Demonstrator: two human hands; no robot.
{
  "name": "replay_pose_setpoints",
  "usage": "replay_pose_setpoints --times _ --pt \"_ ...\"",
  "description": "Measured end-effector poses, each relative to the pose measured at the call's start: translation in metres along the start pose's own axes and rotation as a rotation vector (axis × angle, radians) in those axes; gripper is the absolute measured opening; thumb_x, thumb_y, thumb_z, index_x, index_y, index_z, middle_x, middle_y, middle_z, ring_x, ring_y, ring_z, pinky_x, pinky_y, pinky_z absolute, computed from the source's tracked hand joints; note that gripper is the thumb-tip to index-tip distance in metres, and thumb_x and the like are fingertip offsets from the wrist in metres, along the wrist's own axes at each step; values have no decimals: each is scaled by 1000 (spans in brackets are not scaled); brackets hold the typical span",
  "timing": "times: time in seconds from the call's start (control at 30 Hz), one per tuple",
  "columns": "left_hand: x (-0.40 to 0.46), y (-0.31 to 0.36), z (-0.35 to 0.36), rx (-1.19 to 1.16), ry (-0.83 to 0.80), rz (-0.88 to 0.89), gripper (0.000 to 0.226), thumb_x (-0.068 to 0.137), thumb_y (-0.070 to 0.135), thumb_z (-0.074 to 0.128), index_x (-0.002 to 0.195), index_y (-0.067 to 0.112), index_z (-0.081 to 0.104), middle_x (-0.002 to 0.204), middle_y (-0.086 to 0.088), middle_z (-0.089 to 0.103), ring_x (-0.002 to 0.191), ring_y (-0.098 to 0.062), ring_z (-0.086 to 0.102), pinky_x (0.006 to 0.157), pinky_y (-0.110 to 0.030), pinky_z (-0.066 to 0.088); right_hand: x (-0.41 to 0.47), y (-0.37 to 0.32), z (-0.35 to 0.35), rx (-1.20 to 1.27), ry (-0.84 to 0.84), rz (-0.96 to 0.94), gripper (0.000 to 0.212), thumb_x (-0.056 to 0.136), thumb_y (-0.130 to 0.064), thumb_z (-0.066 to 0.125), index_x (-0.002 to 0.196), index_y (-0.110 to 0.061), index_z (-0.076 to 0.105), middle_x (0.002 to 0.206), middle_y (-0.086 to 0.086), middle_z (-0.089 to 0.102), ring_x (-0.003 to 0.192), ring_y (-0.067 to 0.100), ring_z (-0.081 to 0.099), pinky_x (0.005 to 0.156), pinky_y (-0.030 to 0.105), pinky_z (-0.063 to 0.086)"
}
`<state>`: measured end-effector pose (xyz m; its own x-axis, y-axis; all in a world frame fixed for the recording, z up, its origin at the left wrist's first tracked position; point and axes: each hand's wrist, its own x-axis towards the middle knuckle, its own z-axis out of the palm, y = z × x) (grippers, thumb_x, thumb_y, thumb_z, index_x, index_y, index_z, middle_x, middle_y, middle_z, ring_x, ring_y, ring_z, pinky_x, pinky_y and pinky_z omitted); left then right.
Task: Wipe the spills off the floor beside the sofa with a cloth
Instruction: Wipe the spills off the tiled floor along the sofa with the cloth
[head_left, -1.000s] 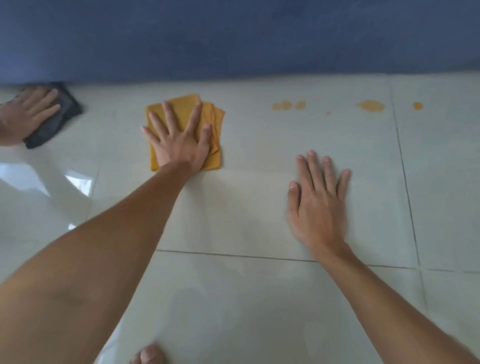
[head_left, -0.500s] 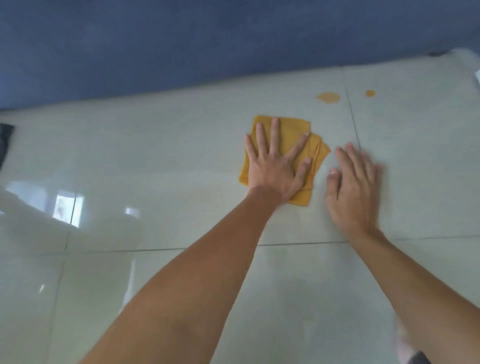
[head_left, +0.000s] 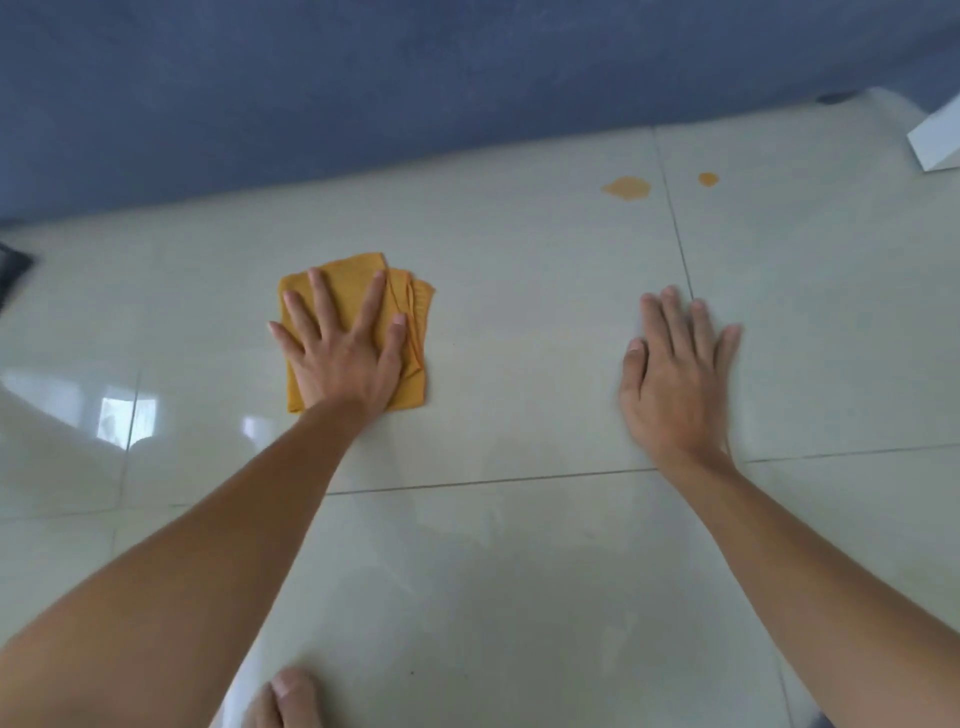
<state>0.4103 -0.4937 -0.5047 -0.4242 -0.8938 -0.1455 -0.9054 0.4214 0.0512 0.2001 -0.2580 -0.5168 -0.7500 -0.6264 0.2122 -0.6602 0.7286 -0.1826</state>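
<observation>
Folded orange cloth (head_left: 358, 291) flat on floor (head_left: 519, 364).

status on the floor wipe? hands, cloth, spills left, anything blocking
Left hand flat on orange cloth, right hand flat on tile. Two orange spills remain by sofa. Path clear.

Orange cloth (head_left: 358, 332) slid back left under flat left hand (head_left: 345, 358), now well apart from right hand (head_left: 675, 374), farther from remaining spills (head_left: 627, 188), white object (head_left: 940, 140) entering far right.

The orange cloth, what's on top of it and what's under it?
The left hand lies flat on the orange cloth, fingers spread. Around the cloth only pale floor tile shows. Whatever is directly beneath it, spill or clean tile, is covered and cannot be seen.
</observation>
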Motion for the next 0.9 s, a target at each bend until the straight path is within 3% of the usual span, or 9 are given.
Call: replay_pose_setpoints --times 0.17,0.33,0.53,0.63,0.73,0.9 --pt "73 51 -9 -23 -4 -32 64 89 69 9 151 53 4 166 -13 -8 149 -47 -8 116 -66 -6 0 3 3 3 22 -7 50 100 -25 37 147 -10 45 156 8 40 146 34 32 116 64 17" --pt "104 157 -11 -55 -30 101 64 91 66 14 152 51 7 166 -15 -8 148 -48 -11 115 -67 -7 0 5 5 40 76 -12 48 100 -24 37 145 -10 48 154 8 42 145 31 35 118 62 16" --pt "34 257 -1 -23 -59 480 62 92 65 12 153 50 6 166 -13 -5 149 -48 -8 114 -68 -7 0 21 -16 583 298 183 40 91 2 48 129 3 60 144 18 53 137 31 47 113 52 35" --pt "-11 245 6 -5 -50 600 61 93 65 13 152 51 9 166 -12 -2 149 -48 -3 114 -68 -1 6 46 -24 420 259 201 41 94 -8 44 132 -1 59 147 16 50 139 34 43 116 54 29" --pt "-56 210 9 12 -34 676 60 94 66 15 152 52 8 167 -12 0 150 -46 1 115 -67 4 13 72 -25 212 115 215 51 94 -24 35 138 -8 54 151 12 46 142 34 39 118 56 22" --pt "-72 128 9 46 -23 550 60 93 67 19 151 55 10 167 -11 3 150 -44 5 117 -64 7 12 93 -19 -1 -38 155 57 99 -35 23 148 -13 44 157 9 37 147 32 30 119 58 16"
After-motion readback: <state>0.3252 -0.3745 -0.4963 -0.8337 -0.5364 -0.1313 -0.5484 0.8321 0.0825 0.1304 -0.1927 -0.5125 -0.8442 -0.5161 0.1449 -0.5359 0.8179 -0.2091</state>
